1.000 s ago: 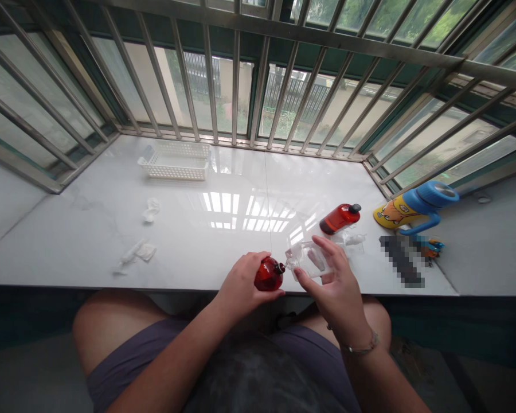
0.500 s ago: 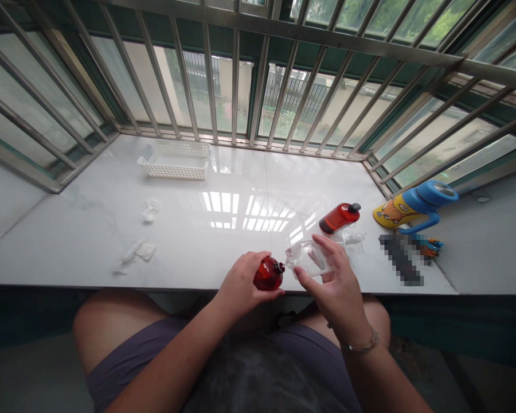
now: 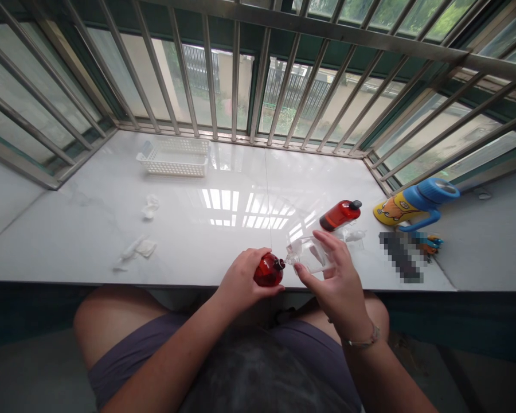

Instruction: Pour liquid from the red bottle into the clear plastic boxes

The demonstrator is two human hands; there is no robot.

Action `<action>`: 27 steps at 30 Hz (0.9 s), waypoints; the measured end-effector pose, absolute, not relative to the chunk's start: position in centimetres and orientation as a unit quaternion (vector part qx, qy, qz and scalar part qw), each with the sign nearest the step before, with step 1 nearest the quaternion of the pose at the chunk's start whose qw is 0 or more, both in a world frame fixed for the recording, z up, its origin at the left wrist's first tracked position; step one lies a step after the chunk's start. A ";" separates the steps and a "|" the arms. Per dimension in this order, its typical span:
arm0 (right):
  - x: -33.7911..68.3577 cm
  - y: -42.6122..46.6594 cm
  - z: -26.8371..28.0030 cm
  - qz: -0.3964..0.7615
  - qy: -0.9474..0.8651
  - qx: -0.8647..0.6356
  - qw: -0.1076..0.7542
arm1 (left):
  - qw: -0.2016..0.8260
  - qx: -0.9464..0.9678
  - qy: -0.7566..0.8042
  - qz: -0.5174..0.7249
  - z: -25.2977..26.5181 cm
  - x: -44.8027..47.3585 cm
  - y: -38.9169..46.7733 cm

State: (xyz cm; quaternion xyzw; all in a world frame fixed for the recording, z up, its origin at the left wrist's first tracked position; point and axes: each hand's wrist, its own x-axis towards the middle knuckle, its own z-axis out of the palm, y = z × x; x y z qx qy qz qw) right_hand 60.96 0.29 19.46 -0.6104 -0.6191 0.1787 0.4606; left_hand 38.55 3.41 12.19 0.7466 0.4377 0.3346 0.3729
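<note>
Near the front edge of the counter, my left hand point(image 3: 244, 275) is wrapped round a red translucent bottle point(image 3: 267, 271) with a dark neck. My right hand point(image 3: 336, 281) grips a clear bottle point(image 3: 312, 255) tipped sideways, its narrow neck pointing left. The mouths of the two bottles meet, or nearly so; I cannot tell whether liquid passes between them. Just beyond my right hand, a second red bottle point(image 3: 340, 215) with a black cap lies on the counter. Beside it is a clear plastic piece point(image 3: 353, 236), partly hidden by my fingers.
A white perforated basket point(image 3: 174, 166) stands at the back left. Crumpled white tissues point(image 3: 150, 207) and a small clear wrapper point(image 3: 129, 252) lie on the left. On the right are a blue-and-yellow flask point(image 3: 415, 202) and a blurred dark item point(image 3: 402, 258). Metal bars point(image 3: 236, 86) line the window.
Both hands keep their hold with the bottle mouths together. The camera view has shifted slightly, and the clear bottle looks almost unmoved.
</note>
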 end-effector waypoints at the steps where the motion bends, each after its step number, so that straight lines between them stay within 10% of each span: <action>1: 60.9 0.3 19.5 0.177 -0.620 -0.609 0.461 | 0.374 0.746 0.438 0.334 12.2 38.5 3.4; 27: 61.1 0.3 19.8 0.136 -0.641 -0.610 0.445 | 0.380 0.742 0.442 0.332 12.2 38.4 3.4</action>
